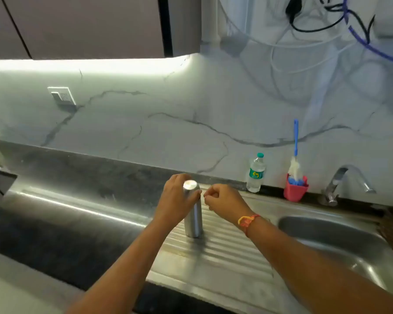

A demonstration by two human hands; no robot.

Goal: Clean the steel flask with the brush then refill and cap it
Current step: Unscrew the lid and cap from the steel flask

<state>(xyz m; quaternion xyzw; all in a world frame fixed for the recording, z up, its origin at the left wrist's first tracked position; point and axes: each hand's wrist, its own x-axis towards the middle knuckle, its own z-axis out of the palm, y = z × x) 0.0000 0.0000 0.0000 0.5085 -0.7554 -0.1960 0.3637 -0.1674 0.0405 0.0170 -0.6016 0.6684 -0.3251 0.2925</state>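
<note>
Flask (193, 214) stood upright on the ribbed steel drainboard (225, 252), its cap (190, 184) on, and the left hand (176, 200) was wrapped around its upper body, fingers curled behind the neck. Just beside it, on its far side from the left hand, the right hand (225, 201) hovered loosely curled, fingertips drawn together near the cap; whether it pinched anything could not be told. A red-and-yellow thread band (247, 222) ringed that wrist.

Judged from this, the step in hand was uncapping, with cleaning not begun. To do it well, the left hand wanted to grip low and firm on the body and press the base into the ridges, since a tall narrow flask on a grooved surface would likely rock, while the right hand took the cap from above and twisted without leaning sideways.

Room looked generous. Beyond the right hand, well apart, the bottle brush (295, 159) stood handle-up in a pink cup (295, 191) against the marble backsplash, a small plastic water bottle (255, 174) between it and the flask. Further off on that side came the tap (347, 180), with the sink basin (327, 241) open near the right forearm. The drainboard's front edge ran under both forearms; the freed cap was best set down away from it.
</note>
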